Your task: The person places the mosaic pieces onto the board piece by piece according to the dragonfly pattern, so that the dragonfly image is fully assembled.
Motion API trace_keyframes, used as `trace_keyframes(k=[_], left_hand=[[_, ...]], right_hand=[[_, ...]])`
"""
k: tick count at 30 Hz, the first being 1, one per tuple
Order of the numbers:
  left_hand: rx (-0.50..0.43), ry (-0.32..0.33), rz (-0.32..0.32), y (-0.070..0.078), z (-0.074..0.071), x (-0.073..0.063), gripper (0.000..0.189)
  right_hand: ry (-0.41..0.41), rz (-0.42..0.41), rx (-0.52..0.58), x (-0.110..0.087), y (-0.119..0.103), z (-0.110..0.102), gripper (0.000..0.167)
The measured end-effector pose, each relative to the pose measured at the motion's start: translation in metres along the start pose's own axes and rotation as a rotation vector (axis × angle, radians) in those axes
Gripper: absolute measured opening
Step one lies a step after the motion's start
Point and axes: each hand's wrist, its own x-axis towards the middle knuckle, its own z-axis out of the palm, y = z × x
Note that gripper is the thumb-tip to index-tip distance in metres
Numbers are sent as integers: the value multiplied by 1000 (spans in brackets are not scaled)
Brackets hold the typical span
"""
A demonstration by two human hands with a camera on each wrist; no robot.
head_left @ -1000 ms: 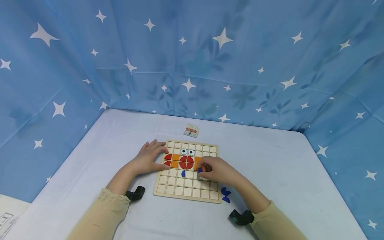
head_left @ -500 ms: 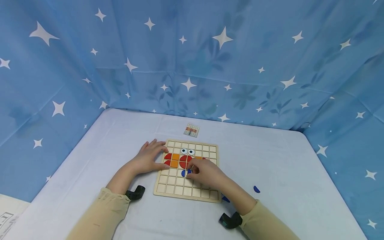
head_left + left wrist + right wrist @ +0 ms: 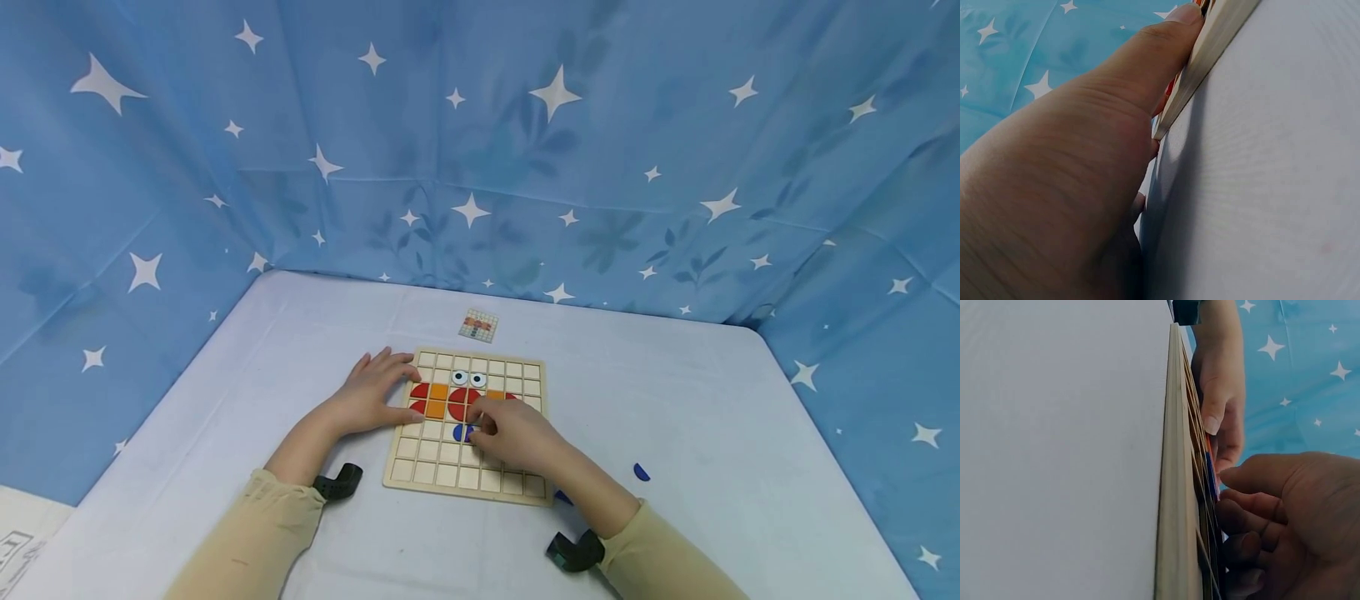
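Observation:
A wooden grid board (image 3: 468, 480) lies on the white-covered table, with red, orange and blue tiles and two eye discs set in it. My left hand (image 3: 369, 397) rests at its left edge, thumb and fingers spread, the thumb lying on the rim. Over the board's middle, my right hand (image 3: 519, 433) pinches a blue half-circle tile (image 3: 469, 434) between thumb and finger, beside another blue tile (image 3: 458, 432). The right hand hides part of the orange and red tiles. In the right wrist view, blue tile edges (image 3: 1211, 475) show by the thumb tip.
A small pattern card (image 3: 478, 326) lies behind the board. One loose blue half-circle (image 3: 641, 472) is on the table to the right; another blue piece (image 3: 563, 497) is partly covered by the right forearm. A starry blue curtain (image 3: 480, 150) surrounds the table.
My right hand moved left across the board with the blue tile, bringing it beside the other blue one. A loose blue piece now lies farther right. The left hand stayed put.

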Motion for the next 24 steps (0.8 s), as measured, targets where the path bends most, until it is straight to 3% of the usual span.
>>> trace_keyframes(k=[13, 19, 24], left_hand=[[6, -1, -4, 0, 0, 1, 55], [0, -7, -5, 1, 0, 1, 55], [7, -14, -10, -1, 1, 1, 55]], right_hand=[[36, -20, -47, 0, 1, 3, 7], [19, 1, 22, -1, 3, -3, 5], [74, -7, 92, -4, 12, -25, 9]])
